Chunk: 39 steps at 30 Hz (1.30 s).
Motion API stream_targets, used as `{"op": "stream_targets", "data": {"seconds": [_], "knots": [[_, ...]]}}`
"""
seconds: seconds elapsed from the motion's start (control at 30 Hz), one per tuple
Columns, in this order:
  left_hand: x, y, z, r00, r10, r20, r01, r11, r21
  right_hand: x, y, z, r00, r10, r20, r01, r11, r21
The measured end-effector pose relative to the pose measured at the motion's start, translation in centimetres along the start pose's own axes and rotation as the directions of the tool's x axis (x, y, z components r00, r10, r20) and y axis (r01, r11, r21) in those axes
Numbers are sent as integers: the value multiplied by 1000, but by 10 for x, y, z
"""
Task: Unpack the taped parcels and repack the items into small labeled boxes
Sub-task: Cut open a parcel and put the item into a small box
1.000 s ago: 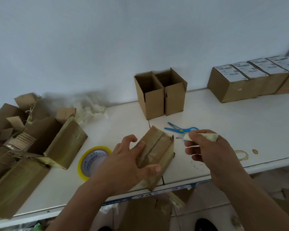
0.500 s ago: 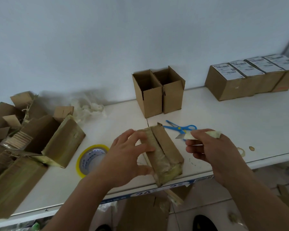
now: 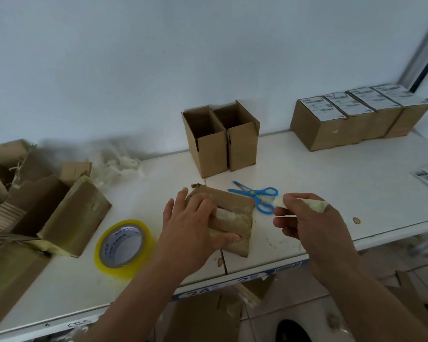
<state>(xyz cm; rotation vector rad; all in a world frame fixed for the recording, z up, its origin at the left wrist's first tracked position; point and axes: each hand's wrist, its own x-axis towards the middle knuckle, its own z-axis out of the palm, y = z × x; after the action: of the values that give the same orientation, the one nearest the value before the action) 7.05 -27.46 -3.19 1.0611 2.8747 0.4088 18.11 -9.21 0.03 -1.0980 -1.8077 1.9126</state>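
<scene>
1. Left hand (image 3: 190, 233): fingers curled over the top of a taped parcel (image 3: 235, 218), thumb against its near side, gripping it. The parcel lies on the white table (image 3: 319, 193) near the front edge, between the two hands.
2. Right hand (image 3: 307, 218): raised just right of the parcel, fingers curled, pinching a small tool wrapped in yellowed tape (image 3: 299, 203); its tip points left toward the parcel.
3. Tape roll (image 3: 122, 245): yellow, flat on the table left of the left hand.
4. Blue scissors (image 3: 256, 195): lying just behind the parcel.
5. Opened cartons (image 3: 59, 208): heaped at the far left.
6. Two open small boxes (image 3: 220, 139): upright, side by side, touching, behind the scissors.
7. Labeled boxes (image 3: 356, 117): a closed row at the far right by the wall.
</scene>
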Motion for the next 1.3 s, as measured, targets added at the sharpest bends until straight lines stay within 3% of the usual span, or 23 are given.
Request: {"op": "stream_targets", "data": {"seconds": [0.13, 0.3, 0.77, 0.93, 1.07, 1.2, 1.3], "knots": [[2, -12, 7, 995, 75, -72, -85, 987, -140, 0, 3, 1, 999, 0, 37, 1, 1000, -9], [4, -19, 7, 977, 158, -143, -176, 977, -121, 0, 6, 2, 997, -16, 80, 19, 999, -38], [6, -11, 18, 983, 88, -160, -105, 989, -105, -12, 15, 1, 994, -64, 85, 74, 991, -116], [5, -9, 19, 982, 64, -180, -86, 990, -115, -20, 16, -3, 995, 5, 95, 2, 997, -77], [9, -9, 17, 977, 74, -198, -98, 988, -117, -33, 22, 0, 981, 76, 180, -59, 993, -100], [7, -13, 9, 987, 61, -147, -100, 957, -271, -27, 12, -13, 996, 10, 90, 2, 992, -130], [3, -14, 3, 980, -107, -167, 12, 872, -489, -19, -6, -27, 989, -129, 68, 136, 983, -125]]}}
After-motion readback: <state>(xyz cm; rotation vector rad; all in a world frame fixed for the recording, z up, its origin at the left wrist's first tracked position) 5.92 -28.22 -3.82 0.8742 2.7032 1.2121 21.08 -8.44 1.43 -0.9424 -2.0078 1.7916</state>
